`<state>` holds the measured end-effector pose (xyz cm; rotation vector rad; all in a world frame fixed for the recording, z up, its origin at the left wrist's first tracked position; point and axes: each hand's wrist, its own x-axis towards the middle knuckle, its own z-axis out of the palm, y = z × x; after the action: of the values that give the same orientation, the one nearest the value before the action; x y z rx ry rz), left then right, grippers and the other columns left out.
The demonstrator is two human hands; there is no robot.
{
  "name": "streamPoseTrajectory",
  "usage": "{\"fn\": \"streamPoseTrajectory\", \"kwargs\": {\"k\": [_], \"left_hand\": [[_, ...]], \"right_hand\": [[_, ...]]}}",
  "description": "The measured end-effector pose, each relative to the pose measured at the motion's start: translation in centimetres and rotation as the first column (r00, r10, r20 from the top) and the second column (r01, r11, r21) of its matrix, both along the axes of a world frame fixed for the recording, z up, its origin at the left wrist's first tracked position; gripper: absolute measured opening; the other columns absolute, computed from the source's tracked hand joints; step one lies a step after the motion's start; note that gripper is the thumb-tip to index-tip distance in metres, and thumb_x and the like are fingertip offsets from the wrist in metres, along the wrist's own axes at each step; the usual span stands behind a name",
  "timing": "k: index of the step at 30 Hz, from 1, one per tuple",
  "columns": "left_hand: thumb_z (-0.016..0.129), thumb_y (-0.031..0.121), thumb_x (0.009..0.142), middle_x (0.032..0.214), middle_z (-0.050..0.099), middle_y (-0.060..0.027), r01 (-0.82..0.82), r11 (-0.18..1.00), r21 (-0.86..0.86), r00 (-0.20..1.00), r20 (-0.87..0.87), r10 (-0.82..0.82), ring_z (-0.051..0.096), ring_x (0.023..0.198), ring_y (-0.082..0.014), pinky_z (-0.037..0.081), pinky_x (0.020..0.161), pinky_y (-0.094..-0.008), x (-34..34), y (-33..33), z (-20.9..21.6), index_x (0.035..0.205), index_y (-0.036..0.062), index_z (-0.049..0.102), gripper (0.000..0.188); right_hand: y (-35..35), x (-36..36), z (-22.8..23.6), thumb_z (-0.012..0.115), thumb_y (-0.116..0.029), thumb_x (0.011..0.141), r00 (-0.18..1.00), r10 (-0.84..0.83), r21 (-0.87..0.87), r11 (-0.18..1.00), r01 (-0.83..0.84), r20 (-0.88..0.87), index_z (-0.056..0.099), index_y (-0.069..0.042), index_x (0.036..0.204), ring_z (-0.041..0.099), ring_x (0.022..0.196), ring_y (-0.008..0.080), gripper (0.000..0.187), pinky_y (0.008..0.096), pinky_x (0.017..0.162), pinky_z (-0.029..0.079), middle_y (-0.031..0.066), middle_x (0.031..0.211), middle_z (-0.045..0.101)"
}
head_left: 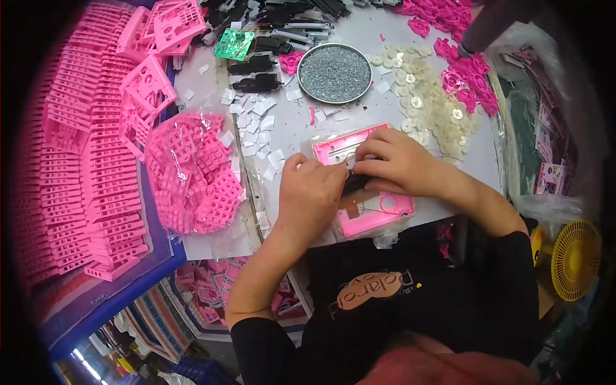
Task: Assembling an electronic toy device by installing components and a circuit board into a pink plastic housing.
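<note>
A pink plastic housing (pixel 376 221) lies on the table in front of me, open side up, with clear plastic film round its edges. Over its middle, both hands come together at a small black part (pixel 355 184), mostly hidden by my fingers. My left hand (pixel 311 196) is closed, its thumb and forefinger pinched at the part's left end; what sits between the tips is hidden. From the right, my right hand (pixel 403 165) curls its fingers over the black part. Thin wires (pixel 371 209) run across the housing's lower half.
A round tin of small screws (pixel 334 73) stands beyond the housing. White paper squares (pixel 258 125) lie left, whitish discs (pixel 420 96) and pink pieces (pixel 471 77) right. Black mechanisms (pixel 255 83) and a green circuit board (pixel 234 44) lie far left. Stacked pink frames (pixel 109 154) and a bagged pink bundle (pixel 196 173) flank the table.
</note>
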<state>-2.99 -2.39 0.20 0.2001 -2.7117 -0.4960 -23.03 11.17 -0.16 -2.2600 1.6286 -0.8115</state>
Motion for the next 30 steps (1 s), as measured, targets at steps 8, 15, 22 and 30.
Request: {"fn": "streamPoseTrajectory", "kwargs": {"k": [8, 15, 22, 30], "left_hand": [[0.071, 0.012, 0.087, 0.076, 0.072, -0.0115, -0.153, 0.896, 0.417, 0.986, 0.122, 0.111, 0.068, 0.066, -0.0268, 0.051, 0.070, -0.0366, -0.7, 0.2, -0.1, 0.095, 0.0020, 0.074, 0.013], [0.072, 0.015, 0.086, 0.082, 0.074, -0.0145, -0.237, 0.743, 0.626, 0.947, 0.318, 0.035, 0.072, 0.070, -0.0226, 0.055, 0.067, -0.0327, -1.6, -0.8, 0.9, 0.097, -0.0008, 0.073, 0.019], [0.071, 0.015, 0.086, 0.079, 0.073, -0.0130, -0.217, 0.826, 0.521, 0.937, 0.347, 0.027, 0.070, 0.068, -0.0219, 0.054, 0.066, -0.0328, -1.7, -0.6, 1.2, 0.094, -0.0002, 0.072, 0.017], [0.070, 0.014, 0.086, 0.080, 0.071, -0.0131, -0.156, 0.908, 0.389, 0.956, 0.289, 0.040, 0.068, 0.068, -0.0273, 0.053, 0.064, -0.0361, -1.7, -0.1, 0.9, 0.092, 0.0011, 0.069, 0.014]], "right_hand": [[0.0, 1.2, 0.9, 0.077, -0.023, 0.073, 0.994, -0.013, -0.063, 0.998, 0.006, -0.104, 0.063, -0.010, 0.103, 0.059, 0.099, 0.0266, 0.036, 0.0386, 0.079, 0.051, 0.0073, 0.105, 0.061], [1.5, 3.6, 2.3, 0.065, -0.022, 0.077, 0.923, -0.144, -0.056, 0.990, 0.133, -0.357, 0.065, -0.005, 0.094, 0.057, 0.096, 0.0246, 0.024, 0.0362, 0.075, 0.050, 0.0079, 0.098, 0.060], [1.4, 4.9, 3.5, 0.065, -0.024, 0.076, 0.819, -0.050, 0.018, 0.997, 0.073, -0.571, 0.071, -0.004, 0.090, 0.053, 0.101, 0.0244, 0.025, 0.0370, 0.077, 0.048, 0.0072, 0.097, 0.060], [1.8, 3.8, 3.3, 0.065, -0.024, 0.077, 0.773, -0.100, -0.111, 0.993, 0.039, -0.627, 0.071, -0.002, 0.101, 0.054, 0.103, 0.0246, 0.033, 0.0383, 0.081, 0.049, 0.0086, 0.102, 0.062]]}}
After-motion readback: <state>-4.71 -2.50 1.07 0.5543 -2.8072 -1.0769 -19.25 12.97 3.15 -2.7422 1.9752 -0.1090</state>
